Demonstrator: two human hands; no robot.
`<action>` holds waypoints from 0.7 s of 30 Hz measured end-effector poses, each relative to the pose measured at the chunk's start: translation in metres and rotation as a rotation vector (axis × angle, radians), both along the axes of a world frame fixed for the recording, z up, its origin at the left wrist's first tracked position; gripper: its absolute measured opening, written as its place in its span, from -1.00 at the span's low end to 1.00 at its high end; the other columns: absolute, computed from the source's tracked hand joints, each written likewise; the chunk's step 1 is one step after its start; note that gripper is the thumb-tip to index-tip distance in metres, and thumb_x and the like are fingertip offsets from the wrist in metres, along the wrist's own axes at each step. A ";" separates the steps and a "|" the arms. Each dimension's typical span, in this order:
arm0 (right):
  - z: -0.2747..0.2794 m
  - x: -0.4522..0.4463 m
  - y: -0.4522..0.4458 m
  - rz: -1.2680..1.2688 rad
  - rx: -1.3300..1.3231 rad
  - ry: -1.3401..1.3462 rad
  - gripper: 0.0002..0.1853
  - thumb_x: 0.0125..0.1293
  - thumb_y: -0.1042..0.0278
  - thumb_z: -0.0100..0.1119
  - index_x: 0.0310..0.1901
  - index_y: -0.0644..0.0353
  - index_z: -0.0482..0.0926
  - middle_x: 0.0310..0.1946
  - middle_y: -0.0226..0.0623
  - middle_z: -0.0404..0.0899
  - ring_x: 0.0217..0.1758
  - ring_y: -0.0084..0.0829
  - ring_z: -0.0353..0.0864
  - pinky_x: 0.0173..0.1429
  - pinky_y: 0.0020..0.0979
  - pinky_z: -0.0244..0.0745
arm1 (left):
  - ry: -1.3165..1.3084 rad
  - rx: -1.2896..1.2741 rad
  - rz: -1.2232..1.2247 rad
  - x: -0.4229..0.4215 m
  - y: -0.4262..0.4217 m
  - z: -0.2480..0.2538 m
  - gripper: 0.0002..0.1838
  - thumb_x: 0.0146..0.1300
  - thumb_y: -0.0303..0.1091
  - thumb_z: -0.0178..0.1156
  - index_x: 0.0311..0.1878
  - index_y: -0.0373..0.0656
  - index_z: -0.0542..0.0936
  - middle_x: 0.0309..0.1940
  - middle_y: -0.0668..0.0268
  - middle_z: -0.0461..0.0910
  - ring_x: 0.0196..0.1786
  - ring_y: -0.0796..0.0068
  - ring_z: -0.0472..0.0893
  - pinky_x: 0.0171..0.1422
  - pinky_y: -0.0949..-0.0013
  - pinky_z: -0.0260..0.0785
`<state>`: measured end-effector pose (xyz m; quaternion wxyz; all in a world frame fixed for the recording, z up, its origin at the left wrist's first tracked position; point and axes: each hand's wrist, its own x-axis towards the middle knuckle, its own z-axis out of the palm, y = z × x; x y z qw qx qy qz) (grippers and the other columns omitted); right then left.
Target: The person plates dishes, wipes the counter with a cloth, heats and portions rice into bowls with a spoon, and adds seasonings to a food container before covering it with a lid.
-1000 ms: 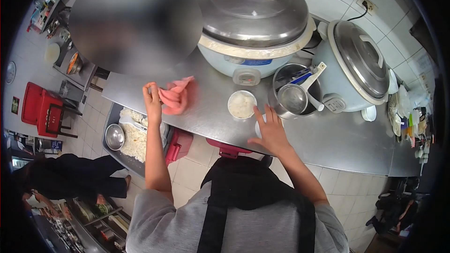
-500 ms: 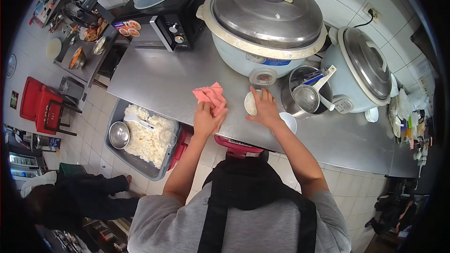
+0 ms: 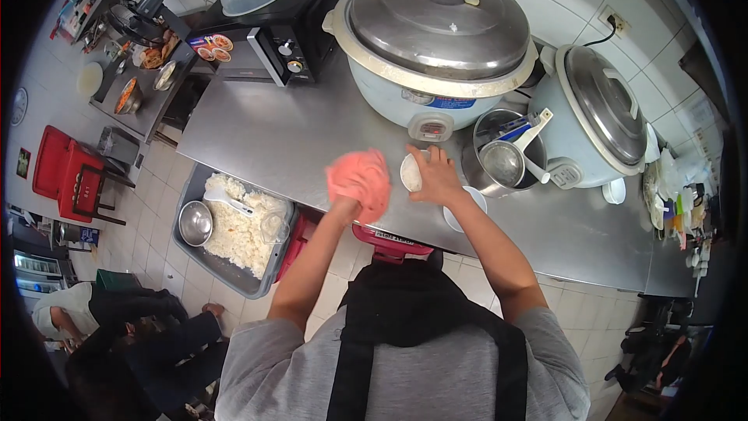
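A crumpled pink cloth (image 3: 360, 179) covers most of my left hand (image 3: 347, 209), which is closed on it above the front part of the steel counter; its fingers are hidden. My right hand (image 3: 438, 179) grips a small white bowl (image 3: 410, 174) from its right side, thumb and forefinger at the rim. White rice shows inside that bowl. Just below my right wrist stands a second white bowl (image 3: 466, 210), partly hidden by the forearm.
A large rice cooker (image 3: 436, 47) stands behind my hands, a second cooker (image 3: 600, 117) to the right. Between them sits a steel pot (image 3: 483, 175) with a strainer (image 3: 502, 164). A grey tub (image 3: 234, 284) of rice is below left. Co-workers (image 3: 140, 327) are at lower left.
The pink cloth has spread over my left hand and shifted slightly toward me. My right hand has closed in around the rice bowl. Another person has come into sight at lower left.
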<state>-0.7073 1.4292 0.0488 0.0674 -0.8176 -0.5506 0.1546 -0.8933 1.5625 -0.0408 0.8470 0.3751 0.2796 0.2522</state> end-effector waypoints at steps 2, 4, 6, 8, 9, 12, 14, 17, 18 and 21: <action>0.001 -0.003 -0.004 -0.018 0.017 0.024 0.24 -0.31 0.06 0.56 0.52 -0.11 0.09 0.26 0.18 0.24 0.37 0.13 0.23 0.31 0.10 0.29 | 0.203 -0.055 -0.150 0.004 -0.018 0.001 -0.52 0.49 -0.18 0.10 0.37 -0.18 0.34 0.28 0.31 0.41 0.29 0.48 0.47 0.35 0.38 0.40; 0.004 -0.005 -0.006 -0.038 0.051 0.048 0.23 -0.31 0.06 0.56 0.52 -0.09 0.11 0.25 0.17 0.26 0.35 0.14 0.24 0.32 0.11 0.29 | 0.001 0.043 -0.216 0.005 -0.029 0.014 -0.51 0.50 -0.19 0.08 0.38 -0.18 0.32 0.28 0.30 0.42 0.29 0.48 0.47 0.34 0.39 0.40; 0.009 -0.010 -0.013 -0.066 0.090 0.078 0.21 -0.30 0.07 0.55 0.51 -0.08 0.12 0.24 0.15 0.27 0.34 0.15 0.24 0.35 0.11 0.28 | -0.085 0.108 -0.264 0.002 -0.035 0.009 -0.51 0.51 -0.19 0.06 0.40 -0.18 0.31 0.29 0.29 0.42 0.31 0.47 0.46 0.37 0.38 0.37; 0.031 -0.017 -0.020 -0.070 0.133 0.160 0.21 -0.29 0.06 0.56 0.51 -0.06 0.12 0.25 0.14 0.27 0.35 0.16 0.25 0.37 0.13 0.26 | -0.062 0.148 -0.287 0.000 -0.033 -0.013 -0.49 0.52 -0.17 0.04 0.42 -0.16 0.29 0.31 0.29 0.42 0.35 0.45 0.43 0.44 0.35 0.31; 0.043 -0.022 -0.023 -0.072 0.154 0.201 0.21 -0.28 0.05 0.56 0.50 -0.04 0.12 0.25 0.13 0.27 0.36 0.17 0.25 0.38 0.14 0.26 | -0.160 0.157 -0.200 0.005 -0.040 -0.018 -0.48 0.52 -0.13 0.03 0.42 -0.15 0.29 0.32 0.28 0.42 0.36 0.44 0.42 0.46 0.33 0.29; 0.066 -0.040 -0.022 0.001 0.295 0.310 0.20 -0.25 0.05 0.58 0.51 -0.02 0.12 0.26 0.12 0.28 0.37 0.18 0.25 0.41 0.11 0.24 | -0.414 -0.031 -0.033 0.019 -0.068 0.017 -0.41 0.51 0.02 -0.02 0.45 -0.12 0.27 0.37 0.25 0.39 0.43 0.36 0.37 0.55 0.22 0.17; 0.069 -0.049 -0.016 0.043 0.286 0.302 0.21 -0.23 0.00 0.59 0.51 0.00 0.11 0.27 0.12 0.27 0.38 0.19 0.25 0.42 0.09 0.23 | -0.522 -0.443 -0.053 0.015 -0.074 0.044 -0.33 0.50 0.14 -0.09 0.48 -0.10 0.21 0.44 0.22 0.32 0.48 0.28 0.31 0.62 0.10 0.07; 0.068 -0.059 -0.012 0.064 0.303 0.293 0.21 -0.18 -0.06 0.60 0.51 0.05 0.11 0.27 0.12 0.29 0.39 0.20 0.25 0.44 0.06 0.22 | -0.513 -0.219 0.036 0.007 -0.072 0.045 -0.35 0.49 0.10 -0.06 0.47 -0.08 0.17 0.39 0.21 0.36 0.45 0.22 0.35 0.53 0.10 0.26; 0.067 -0.060 -0.015 0.061 0.312 0.291 0.20 -0.17 -0.08 0.60 0.51 0.06 0.11 0.27 0.12 0.29 0.39 0.20 0.25 0.44 0.04 0.22 | -0.491 -0.136 0.067 0.005 -0.072 0.044 -0.35 0.49 0.08 -0.05 0.47 -0.09 0.17 0.38 0.21 0.37 0.44 0.21 0.37 0.51 0.10 0.30; 0.059 -0.054 -0.036 0.080 0.485 0.309 0.03 -0.01 -0.09 0.54 0.44 0.16 0.24 0.19 0.13 0.39 0.36 0.09 0.32 0.41 -0.03 0.27 | -0.462 -0.084 0.110 0.000 -0.075 0.042 -0.39 0.48 0.01 0.01 0.43 -0.11 0.20 0.35 0.19 0.39 0.37 0.20 0.43 0.45 0.11 0.38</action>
